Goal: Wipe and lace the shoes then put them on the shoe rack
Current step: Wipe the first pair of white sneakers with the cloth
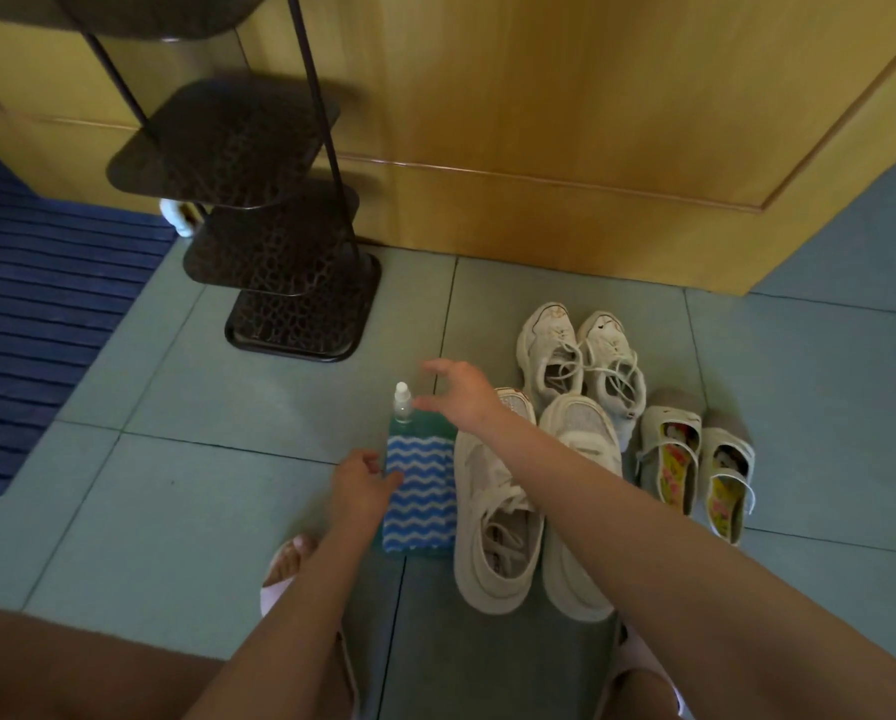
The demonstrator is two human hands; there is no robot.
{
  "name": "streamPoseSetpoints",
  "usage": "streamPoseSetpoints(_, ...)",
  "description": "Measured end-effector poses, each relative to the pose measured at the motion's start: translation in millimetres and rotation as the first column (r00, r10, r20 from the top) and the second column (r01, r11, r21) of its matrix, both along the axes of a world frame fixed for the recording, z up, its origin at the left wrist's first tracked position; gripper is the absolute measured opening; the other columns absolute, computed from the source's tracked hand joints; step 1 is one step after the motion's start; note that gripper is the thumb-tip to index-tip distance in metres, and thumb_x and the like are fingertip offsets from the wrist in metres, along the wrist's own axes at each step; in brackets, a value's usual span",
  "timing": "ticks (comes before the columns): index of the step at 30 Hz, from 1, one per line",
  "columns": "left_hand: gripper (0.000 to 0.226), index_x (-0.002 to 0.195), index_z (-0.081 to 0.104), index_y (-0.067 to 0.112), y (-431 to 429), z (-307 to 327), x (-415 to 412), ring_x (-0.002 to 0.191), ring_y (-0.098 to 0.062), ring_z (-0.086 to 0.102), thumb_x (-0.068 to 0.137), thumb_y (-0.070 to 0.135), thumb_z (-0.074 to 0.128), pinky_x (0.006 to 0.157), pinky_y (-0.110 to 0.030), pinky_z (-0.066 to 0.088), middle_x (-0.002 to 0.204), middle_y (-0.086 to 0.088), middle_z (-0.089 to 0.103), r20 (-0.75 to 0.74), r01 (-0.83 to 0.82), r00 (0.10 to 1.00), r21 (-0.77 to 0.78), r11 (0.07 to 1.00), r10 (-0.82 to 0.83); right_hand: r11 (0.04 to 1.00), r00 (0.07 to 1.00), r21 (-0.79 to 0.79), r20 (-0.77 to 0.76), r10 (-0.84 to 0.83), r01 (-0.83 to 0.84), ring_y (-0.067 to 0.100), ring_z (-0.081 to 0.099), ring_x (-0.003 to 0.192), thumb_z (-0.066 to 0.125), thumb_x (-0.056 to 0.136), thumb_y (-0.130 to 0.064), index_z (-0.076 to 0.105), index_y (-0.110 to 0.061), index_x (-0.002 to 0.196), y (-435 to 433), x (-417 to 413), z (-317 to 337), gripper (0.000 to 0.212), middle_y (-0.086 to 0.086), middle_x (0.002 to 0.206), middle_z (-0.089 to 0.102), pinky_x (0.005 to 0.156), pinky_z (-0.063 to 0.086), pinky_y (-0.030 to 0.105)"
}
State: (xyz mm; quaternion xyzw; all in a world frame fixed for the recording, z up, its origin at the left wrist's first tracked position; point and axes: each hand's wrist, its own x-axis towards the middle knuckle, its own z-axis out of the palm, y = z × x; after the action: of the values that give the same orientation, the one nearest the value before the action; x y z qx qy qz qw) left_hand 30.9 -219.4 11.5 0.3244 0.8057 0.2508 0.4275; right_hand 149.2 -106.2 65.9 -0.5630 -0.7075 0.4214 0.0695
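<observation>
A blue-and-white wavy cloth [420, 498] lies on the tiled floor, and my left hand [360, 483] touches its left edge with fingers loosely bent. A small clear spray bottle [402, 404] stands just beyond the cloth. My right hand [458, 389] hovers open right beside the bottle's top, fingers spread, not gripping it. A large pair of white sneakers [497, 517] with loose laces sits to the right of the cloth, under my right forearm. A smaller white laced pair [581, 356] stands behind them. The dark tiered shoe rack [258, 200] rises at upper left.
A small pair of strap shoes with bright insoles [695, 459] sits at the far right. A wooden cabinet [591, 148] runs along the back. A blue striped mat [35, 304] lies at left. My feet in pale slippers [284, 569] are near the bottom.
</observation>
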Motion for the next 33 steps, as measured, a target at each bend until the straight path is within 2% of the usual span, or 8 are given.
streamPoseSetpoints(6,0.034,0.106,0.057,0.004,7,-17,0,0.094,-0.027,0.061,0.078,0.017,0.072,0.086,-0.041,0.051,0.107,-0.012,0.062,-0.088,0.077,0.993,0.049,0.996,-0.072,1.0,0.999,-0.019,-0.046,0.023,-0.023,0.022,0.041,0.131,0.068,0.084,-0.021,0.05,-0.015,0.133,12,-26,-18,0.053,0.006,0.142,0.046,0.108,0.032,0.032)
streamPoseSetpoints(12,0.013,0.087,0.061,0.007,6,-29,3,0.083,-0.028,0.059,0.079,0.015,0.069,0.074,-0.035,0.047,0.088,-0.013,0.064,-0.198,0.112,0.976,0.111,0.988,-0.088,0.997,0.993,-0.048,-0.101,0.06,-0.065,0.03,0.059,0.107,0.063,0.084,-0.007,0.069,0.001,0.105,9,-27,-28,0.023,0.02,0.112,0.066,0.095,0.044,0.04)
streamPoseSetpoints(15,0.007,0.089,0.05,0.012,6,-16,7,0.08,-0.021,0.055,0.091,0.016,0.054,0.07,-0.03,0.04,0.088,-0.009,0.06,-0.122,0.03,0.992,0.119,0.992,-0.015,0.999,0.982,-0.047,-0.187,0.007,-0.016,0.028,0.059,0.106,0.06,0.088,-0.007,0.066,0.001,0.109,6,-20,-26,0.023,0.018,0.112,0.065,0.09,0.043,0.031)
streamPoseSetpoints(19,0.014,0.09,0.041,0.011,22,12,10,0.082,-0.022,0.052,0.096,0.022,0.047,0.071,-0.027,0.035,0.086,-0.011,0.054,-0.04,-0.061,0.997,0.251,0.966,0.073,0.995,0.929,0.046,-0.366,-0.062,0.084,0.028,0.058,0.085,0.058,0.089,-0.008,0.063,-0.001,0.093,19,-5,-7,0.01,0.017,0.088,0.062,0.079,0.044,0.035)
streamPoseSetpoints(23,0.012,0.096,0.043,0.006,54,54,5,0.08,-0.019,0.048,0.097,0.018,0.046,0.065,-0.022,0.029,0.084,-0.012,0.049,-0.006,-0.092,0.995,0.423,0.902,0.104,0.988,0.881,0.025,-0.457,-0.126,0.154,0.02,0.058,0.088,0.047,0.097,-0.022,0.057,-0.006,0.102,39,22,33,0.02,0.011,0.1,0.063,0.076,0.042,0.022)
streamPoseSetpoints(25,0.011,0.099,0.045,0.005,75,73,-3,0.08,-0.022,0.051,0.095,0.015,0.048,0.065,-0.024,0.032,0.084,-0.012,0.051,-0.077,0.023,0.997,0.45,0.893,0.013,0.984,0.84,-0.032,-0.517,-0.167,0.176,0.013,0.062,0.088,0.04,0.1,-0.026,0.051,-0.004,0.108,49,39,54,0.025,0.01,0.103,0.063,0.075,0.048,0.014)
streamPoseSetpoints(29,0.026,0.115,0.048,0.008,120,106,-11,0.07,-0.028,0.052,0.092,0.018,0.051,0.065,-0.034,0.038,0.068,-0.005,0.052,-0.315,0.404,0.897,0.297,0.865,-0.31,0.952,0.734,-0.292,-0.626,-0.263,0.091,0.021,0.062,0.08,0.029,0.101,-0.038,0.047,-0.015,0.109,66,69,78,0.031,0.007,0.086,0.057,0.074,0.056,0.036)
streamPoseSetpoints(33,0.024,0.116,0.056,0.015,154,133,-1,0.056,-0.017,0.043,0.093,0.019,0.052,0.052,-0.024,0.032,0.063,0.002,0.043,-0.343,0.585,0.8,0.261,0.768,-0.493,0.863,0.678,-0.504,-0.643,-0.355,-0.026,0.016,0.057,0.068,0.03,0.098,-0.046,0.051,-0.019,0.122,82,90,79,0.041,0.003,0.076,0.054,0.086,0.051,0.048)
